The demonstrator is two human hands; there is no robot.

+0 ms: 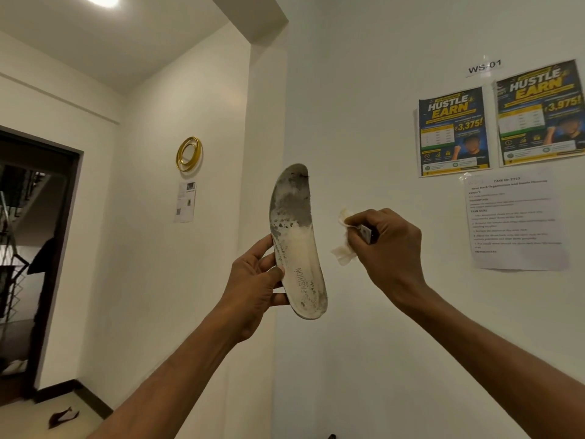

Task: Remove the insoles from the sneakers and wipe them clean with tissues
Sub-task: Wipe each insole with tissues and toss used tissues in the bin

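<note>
The insole [297, 245] is held upright in the air in front of a white wall corner, toe end up, its pale face heavily smudged grey toward the toe and printed with "FASHION" near the heel. The left hand [253, 286] grips it at the heel half, fingers behind and thumb across the front edge. Just to its right, apart from the insole, the right hand [389, 245] is closed around a crumpled tissue [343, 248] and a small dark-edged object that cannot be made out. Nothing lies between tissue and insole. On the wall to the right hang two posters [454, 131], a "WS-01" label [484, 66] and a printed task sheet [514, 220]. To the left are a gold ring ornament [189, 153], a small paper notice [185, 201] and a dark doorway [34, 248].
</note>
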